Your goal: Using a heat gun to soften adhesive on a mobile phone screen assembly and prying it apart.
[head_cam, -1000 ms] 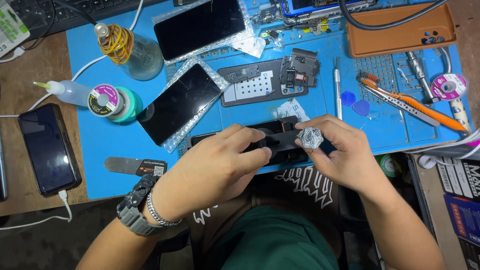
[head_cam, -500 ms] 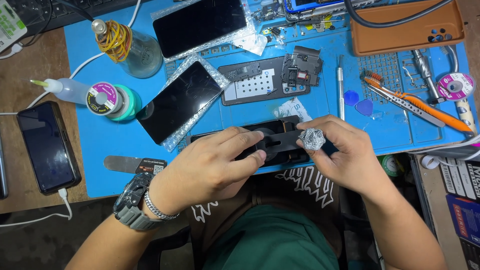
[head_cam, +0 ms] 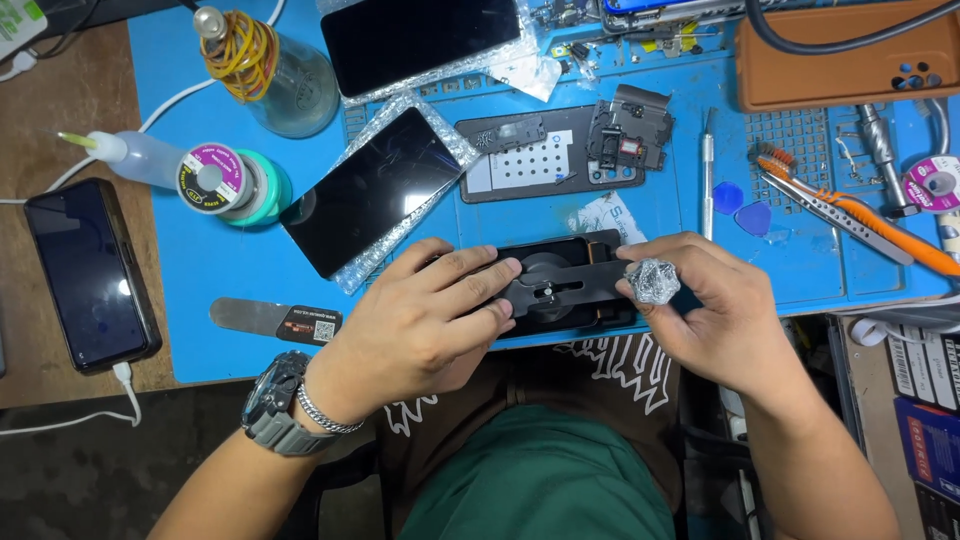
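Left hand (head_cam: 425, 325) lies flat, fingers spread, pinning the opened black phone (head_cam: 560, 285) at the blue mat's (head_cam: 230, 270) six o'clock edge. Right hand (head_cam: 715, 320) pinches a crumpled foil wad (head_cam: 655, 281), soft and light. Phone looks stiff, fragile; best held by its edges.

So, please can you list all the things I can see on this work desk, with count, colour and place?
Mat: one, blue, covers the desk.
Black device: one, near edge, under both hands.
Foil ball: one, silver, in right fingertips.
Glass screens: two, black, on clear wrap, centre and top.
Opened phone frame: one, dark, centre.
Phone: one, black, left on wood, cable plugged in.
Tape rolls: a stack, green and white, left.
Glass bottle: one, clear, yellow bands on its neck.
Case: one, brown, top right.
Metal pry tool: one, silver, front left.
Left hand: on the device; grey watch, bracelet.
Right hand: pinches the foil.
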